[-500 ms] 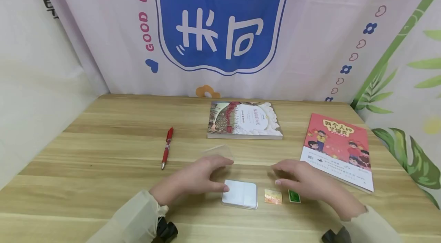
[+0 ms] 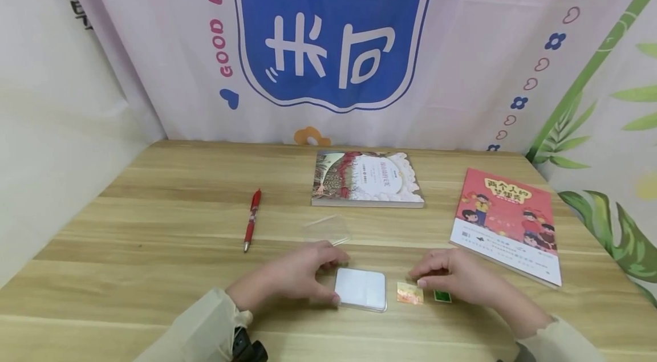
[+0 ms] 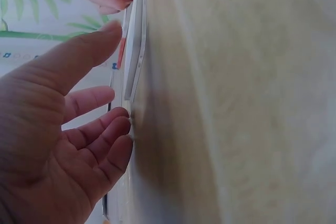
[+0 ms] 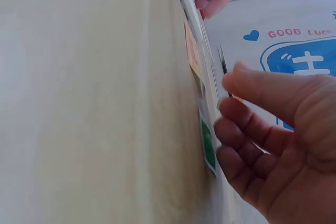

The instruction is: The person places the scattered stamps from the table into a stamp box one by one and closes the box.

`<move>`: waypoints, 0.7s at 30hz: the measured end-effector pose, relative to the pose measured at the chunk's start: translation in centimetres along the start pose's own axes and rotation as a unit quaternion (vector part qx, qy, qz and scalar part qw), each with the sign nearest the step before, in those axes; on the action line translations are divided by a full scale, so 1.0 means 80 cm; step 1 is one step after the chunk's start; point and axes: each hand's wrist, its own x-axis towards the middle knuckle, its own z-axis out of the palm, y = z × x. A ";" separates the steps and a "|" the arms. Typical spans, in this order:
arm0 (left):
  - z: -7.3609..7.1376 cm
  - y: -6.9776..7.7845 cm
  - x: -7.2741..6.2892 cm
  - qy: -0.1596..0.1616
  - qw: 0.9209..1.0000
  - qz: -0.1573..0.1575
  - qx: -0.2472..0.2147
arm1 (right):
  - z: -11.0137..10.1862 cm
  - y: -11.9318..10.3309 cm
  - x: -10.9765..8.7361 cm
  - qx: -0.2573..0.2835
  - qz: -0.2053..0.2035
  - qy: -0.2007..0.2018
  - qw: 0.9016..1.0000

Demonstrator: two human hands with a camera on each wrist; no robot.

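A flat white square in a clear plastic tray (image 2: 360, 289) lies on the table. Beside its left edge is my left hand (image 2: 290, 276), fingers loosely bent, thumb tip at the tray's lower left corner. To the right lie an orange-yellow stamp-like slip (image 2: 409, 293) and a green one (image 2: 442, 296), partly covered by my right hand (image 2: 464, 279). The right thumb and forefinger come close together above the slips, holding nothing visible. In the right wrist view the green slip (image 4: 207, 142) lies beside the curled fingertips.
A clear plastic piece (image 2: 328, 230) lies beyond my left hand. A red pen (image 2: 252, 219) is on the left, a pale illustrated book (image 2: 366, 179) at the back, and a red-and-white book (image 2: 505, 225) on the right. A printed curtain (image 2: 328, 54) stands behind the table.
My right hand has lowered toward the two slips, its thumb and forefinger drawing closer together. My left thumb has come off the white square to the tray's lower left corner.
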 end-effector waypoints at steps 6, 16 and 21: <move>0.005 -0.002 0.000 -0.003 1.000 -0.004 0.007 | 0.007 0.003 -0.002 0.017 0.002 0.006 1.000; 0.009 -0.004 0.004 -0.001 1.000 -0.002 0.027 | 0.014 0.002 0.003 -0.002 0.025 0.011 1.000; 0.010 -0.003 0.005 0.012 0.999 -0.008 0.030 | 0.015 -0.001 0.007 -0.013 0.055 0.015 0.998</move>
